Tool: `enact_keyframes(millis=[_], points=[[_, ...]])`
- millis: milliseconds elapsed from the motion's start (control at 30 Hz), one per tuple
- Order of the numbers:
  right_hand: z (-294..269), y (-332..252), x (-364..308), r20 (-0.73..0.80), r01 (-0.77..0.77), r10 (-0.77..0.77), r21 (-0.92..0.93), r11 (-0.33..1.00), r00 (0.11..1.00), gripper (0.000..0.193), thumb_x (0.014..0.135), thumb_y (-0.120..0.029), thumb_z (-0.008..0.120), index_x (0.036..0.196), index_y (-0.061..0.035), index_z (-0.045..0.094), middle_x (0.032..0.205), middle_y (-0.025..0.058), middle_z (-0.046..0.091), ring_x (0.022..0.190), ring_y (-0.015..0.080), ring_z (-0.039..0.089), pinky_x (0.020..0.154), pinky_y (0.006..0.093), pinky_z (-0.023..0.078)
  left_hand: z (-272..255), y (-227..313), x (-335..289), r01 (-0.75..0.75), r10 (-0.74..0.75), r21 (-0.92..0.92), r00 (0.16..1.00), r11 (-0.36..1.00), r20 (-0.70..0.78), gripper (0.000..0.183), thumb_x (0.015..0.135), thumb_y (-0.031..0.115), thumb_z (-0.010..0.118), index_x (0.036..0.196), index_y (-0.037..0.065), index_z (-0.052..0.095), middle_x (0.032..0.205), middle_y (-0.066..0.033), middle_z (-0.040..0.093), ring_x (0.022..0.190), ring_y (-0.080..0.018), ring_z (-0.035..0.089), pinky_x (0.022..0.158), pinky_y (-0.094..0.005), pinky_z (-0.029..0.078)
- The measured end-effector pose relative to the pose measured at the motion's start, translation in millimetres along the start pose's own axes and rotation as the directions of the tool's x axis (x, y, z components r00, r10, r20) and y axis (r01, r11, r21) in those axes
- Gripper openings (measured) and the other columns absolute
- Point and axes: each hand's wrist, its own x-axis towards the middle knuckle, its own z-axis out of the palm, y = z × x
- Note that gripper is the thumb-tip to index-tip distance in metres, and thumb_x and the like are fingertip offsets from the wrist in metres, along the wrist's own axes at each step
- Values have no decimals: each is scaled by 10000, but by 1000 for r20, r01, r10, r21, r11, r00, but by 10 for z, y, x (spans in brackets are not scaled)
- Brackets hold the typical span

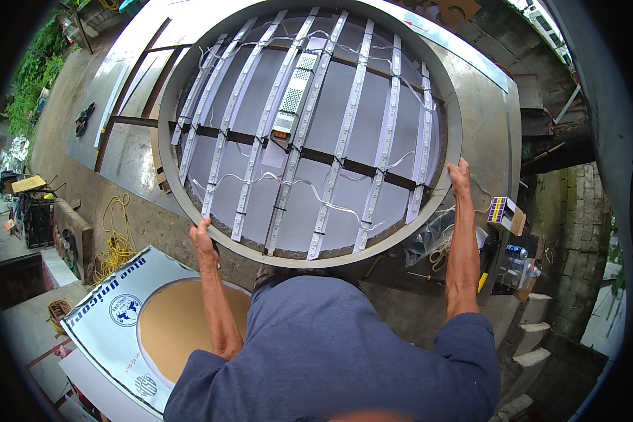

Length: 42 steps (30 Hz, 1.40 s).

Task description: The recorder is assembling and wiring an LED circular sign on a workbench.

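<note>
Round light frame [452, 112], over the tabletop [491, 133], pinched at its edge by left hand [204, 240] and right hand [459, 177]; uneven grip could tip it, slack white wires [341, 208] could snag.

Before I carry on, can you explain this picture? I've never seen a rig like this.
There's no machine here: a person in a dark blue T-shirt works bare-handed, seen from above by a head-worn fisheye camera, which bends straight edges. The left hand and right hand grip the rim of an open round LED light box. Inside are rows of LED strips and a perforated power supply. Beyond it is a grey work surface; whether the box rests on it isn't clear. A yellow cord lies to the left.
</note>
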Motion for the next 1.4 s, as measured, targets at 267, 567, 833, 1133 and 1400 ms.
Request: enact_keyframes(millis=[267, 567, 833, 1133, 1400], points=[[-16, -20, -180, 13, -78, 78, 15, 997, 997, 216, 764, -2, 571, 966, 22, 645, 781, -4, 588, 655, 106, 468, 592, 296, 401, -2, 122, 155, -39, 38, 38, 999, 999, 16, 294, 801, 175, 645, 983, -37, 555, 884, -75, 543, 788, -192, 541, 744, -336, 454], [-56, -65, -305, 19, -78, 78, -19, 997, 997, 211, 774, -7, 585, 971, 40, 643, 816, 45, 639, 666, 136, 552, 625, 307, 469, 81, 240, 343, -76, 67, 105, 994, 992, 84, 218, 791, 135, 615, 933, -25, 574, 858, -65, 565, 762, -185, 554, 715, -333, 455], [-84, -135, -373, 34, -120, 119, 41, 992, 992, 288, 758, 17, 558, 1026, 26, 663, 772, 0, 597, 629, 92, 485, 570, 289, 410, 95, 208, 433, -138, 128, 196, 990, 971, 63, 122, 783, 116, 599, 828, 10, 560, 770, -6, 502, 668, -131, 464, 618, -317, 387], [41, -33, -306, 33, -95, 94, 25, 995, 995, 290, 760, -6, 582, 1038, 26, 657, 809, 30, 629, 666, 122, 521, 606, 313, 444, 94, 297, 343, -88, 84, 135, 996, 987, 34, 172, 778, 104, 594, 901, -15, 576, 807, -49, 551, 694, -168, 532, 659, -330, 451], [-233, 270, -284, 123, -64, 47, 137, 989, 991, 292, 773, 24, 551, 1051, 31, 640, 862, 48, 641, 703, 146, 573, 646, 296, 469, 372, 440, 356, -91, 90, 231, 996, 969, 15, 202, 707, 139, 636, 804, -30, 585, 732, -51, 538, 698, -182, 513, 638, -349, 419]])
